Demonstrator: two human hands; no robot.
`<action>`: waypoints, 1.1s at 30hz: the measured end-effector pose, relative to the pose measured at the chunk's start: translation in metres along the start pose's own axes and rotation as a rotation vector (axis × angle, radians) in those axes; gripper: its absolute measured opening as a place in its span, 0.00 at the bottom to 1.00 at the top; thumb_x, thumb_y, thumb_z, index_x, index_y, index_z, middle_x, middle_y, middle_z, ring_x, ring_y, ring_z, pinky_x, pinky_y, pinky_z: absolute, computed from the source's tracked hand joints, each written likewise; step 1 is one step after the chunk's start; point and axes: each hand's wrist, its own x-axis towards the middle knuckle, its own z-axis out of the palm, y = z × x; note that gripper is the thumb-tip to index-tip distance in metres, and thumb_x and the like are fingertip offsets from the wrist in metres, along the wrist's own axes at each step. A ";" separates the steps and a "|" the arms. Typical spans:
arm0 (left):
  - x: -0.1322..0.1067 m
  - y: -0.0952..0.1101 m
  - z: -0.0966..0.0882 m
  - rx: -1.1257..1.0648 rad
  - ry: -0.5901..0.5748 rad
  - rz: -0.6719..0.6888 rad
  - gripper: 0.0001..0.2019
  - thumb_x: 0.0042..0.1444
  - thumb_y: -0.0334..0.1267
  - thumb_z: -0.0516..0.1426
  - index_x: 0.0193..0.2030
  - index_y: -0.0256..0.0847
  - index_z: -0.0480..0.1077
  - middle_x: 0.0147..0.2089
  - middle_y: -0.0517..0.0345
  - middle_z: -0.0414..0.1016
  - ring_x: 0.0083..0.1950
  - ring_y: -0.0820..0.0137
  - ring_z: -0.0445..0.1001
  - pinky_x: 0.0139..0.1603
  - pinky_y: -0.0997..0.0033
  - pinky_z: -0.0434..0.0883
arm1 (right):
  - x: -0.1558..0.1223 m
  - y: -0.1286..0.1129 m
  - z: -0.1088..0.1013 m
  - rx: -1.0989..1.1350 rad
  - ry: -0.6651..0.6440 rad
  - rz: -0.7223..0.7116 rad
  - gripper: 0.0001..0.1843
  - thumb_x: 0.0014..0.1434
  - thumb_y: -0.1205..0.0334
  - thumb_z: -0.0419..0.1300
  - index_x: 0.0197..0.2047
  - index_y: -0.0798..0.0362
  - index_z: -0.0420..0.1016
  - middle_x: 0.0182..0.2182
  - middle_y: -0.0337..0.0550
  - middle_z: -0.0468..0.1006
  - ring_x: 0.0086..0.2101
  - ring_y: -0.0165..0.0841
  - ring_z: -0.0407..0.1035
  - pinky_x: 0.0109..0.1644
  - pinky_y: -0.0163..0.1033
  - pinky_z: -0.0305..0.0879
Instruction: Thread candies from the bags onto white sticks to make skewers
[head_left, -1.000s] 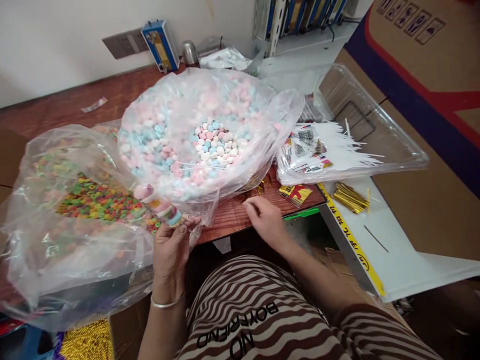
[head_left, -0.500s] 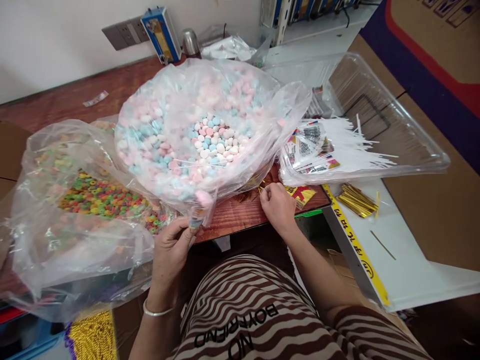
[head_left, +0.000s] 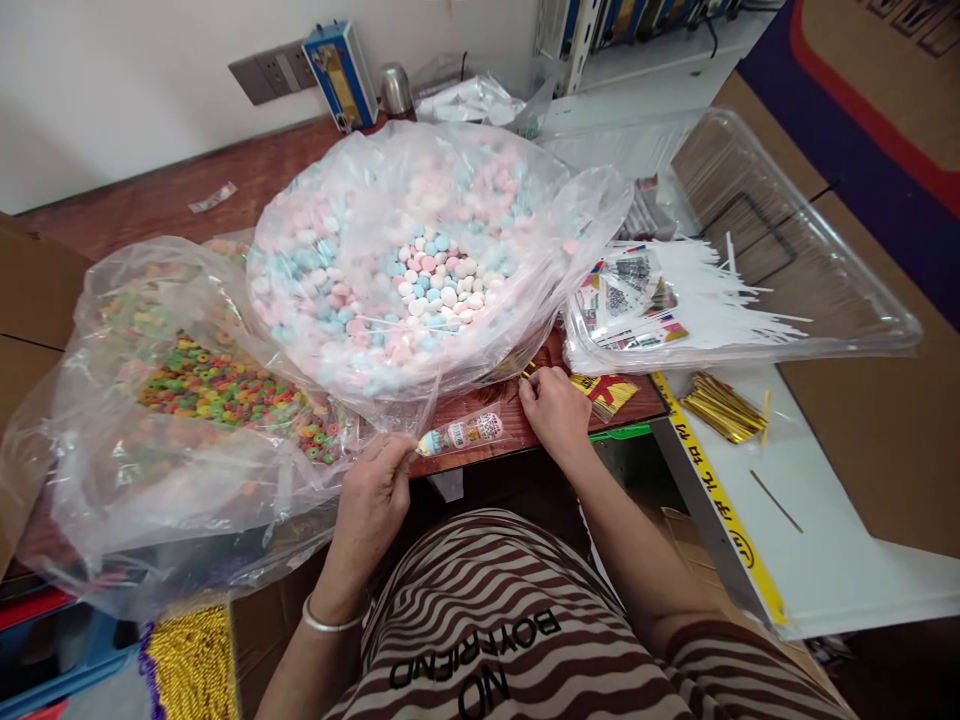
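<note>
Two candy bags (head_left: 420,270) on wood table (head_left: 150,205) by wall; L hand (head_left: 375,490) grip closed on candy tube (head_left: 461,435), R hand (head_left: 551,405) pinching, contents unclear.

"NO BOYFRIEND" upside down on the striped shirt (head_left: 480,660), other print unreadable

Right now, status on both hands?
Left hand pinching filled candy tube. Right hand at gold twist ties. Pastel candy bag overhangs them.

Reddish wood-grain surface (head_left: 150,205). On it: a clear bag of pastel sweets (head_left: 420,270), a clear bag of coloured rings (head_left: 202,390) just beside it, a red-and-yellow packet (head_left: 609,390) at the near edge, a blue box (head_left: 341,75) and a metal cup (head_left: 395,92) at the wall.
</note>
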 end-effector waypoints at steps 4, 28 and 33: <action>-0.002 0.000 -0.002 0.059 -0.004 -0.002 0.08 0.68 0.30 0.52 0.40 0.41 0.73 0.42 0.55 0.79 0.44 0.67 0.77 0.45 0.71 0.71 | -0.002 0.002 0.001 0.008 0.057 -0.014 0.10 0.69 0.63 0.56 0.36 0.54 0.75 0.36 0.47 0.78 0.31 0.33 0.65 0.31 0.38 0.44; -0.004 0.011 0.026 0.158 -0.238 0.101 0.10 0.65 0.23 0.52 0.41 0.39 0.73 0.42 0.52 0.76 0.44 0.65 0.76 0.46 0.67 0.73 | -0.023 0.028 -0.010 0.075 0.108 -0.396 0.17 0.74 0.59 0.49 0.37 0.52 0.74 0.32 0.43 0.77 0.33 0.33 0.69 0.32 0.37 0.52; -0.005 0.010 0.027 0.182 -0.268 0.102 0.11 0.65 0.23 0.51 0.39 0.40 0.72 0.40 0.53 0.76 0.42 0.66 0.75 0.44 0.68 0.71 | -0.024 0.032 -0.015 0.049 -0.008 -0.208 0.16 0.72 0.60 0.50 0.36 0.52 0.74 0.34 0.45 0.77 0.35 0.36 0.70 0.33 0.39 0.51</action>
